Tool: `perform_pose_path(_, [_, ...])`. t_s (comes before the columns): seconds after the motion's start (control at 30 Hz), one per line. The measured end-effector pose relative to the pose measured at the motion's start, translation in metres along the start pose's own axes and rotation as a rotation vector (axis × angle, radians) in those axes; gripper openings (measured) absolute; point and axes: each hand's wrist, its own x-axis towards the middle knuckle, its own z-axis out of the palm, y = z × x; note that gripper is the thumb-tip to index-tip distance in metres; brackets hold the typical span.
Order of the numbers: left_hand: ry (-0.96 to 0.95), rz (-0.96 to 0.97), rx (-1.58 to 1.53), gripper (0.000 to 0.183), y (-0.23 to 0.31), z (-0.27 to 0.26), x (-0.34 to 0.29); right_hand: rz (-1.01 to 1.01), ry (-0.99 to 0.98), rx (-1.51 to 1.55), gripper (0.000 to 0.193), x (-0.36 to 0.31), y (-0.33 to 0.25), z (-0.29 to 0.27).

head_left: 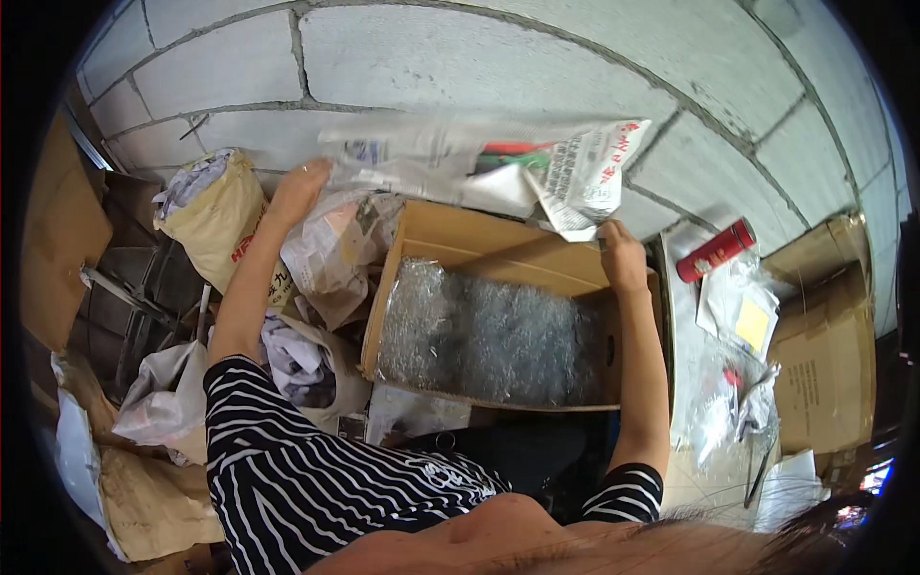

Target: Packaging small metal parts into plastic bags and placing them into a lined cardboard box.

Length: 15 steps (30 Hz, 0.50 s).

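Note:
A newspaper sheet (pixel 422 158), pale with print and a patch of red and green, stretches between my two raised hands. My left hand (pixel 303 195) is closed on its left end, near the wall. At the lower right corner, my right hand (pixel 623 257) pinches the paper, which folds down there. Below the sheet stands an open cardboard box (pixel 508 240). Clear bubble wrap (pixel 498 335) fills much of the box, and dark shapes show through it; I cannot make out what lies underneath.
Filled sacks (pixel 216 216) and plastic bags (pixel 331 254) crowd the left side. On the right, a red cylinder can (pixel 717 250) lies on a light surface with plastic packaging (pixel 714 412). Another cardboard box (pixel 824 355) stands beyond it. A block wall (pixel 460 67) closes off the back.

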Motion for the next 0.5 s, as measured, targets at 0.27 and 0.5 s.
perform_pose_path(0.27, [-0.115, -0.479, -0.204, 0.016, 0.039, -0.037, 0.042, -0.044, -0.400, -0.045, 0.031, 0.076, 0.003, 0.148])
perform_pose_path(0.5, [-0.098, -0.189, -0.812, 0.023, 0.099, 0.053, 0.102, -0.151, -0.286, 0.155, 0.046, 0.105, -0.021, 0.209])
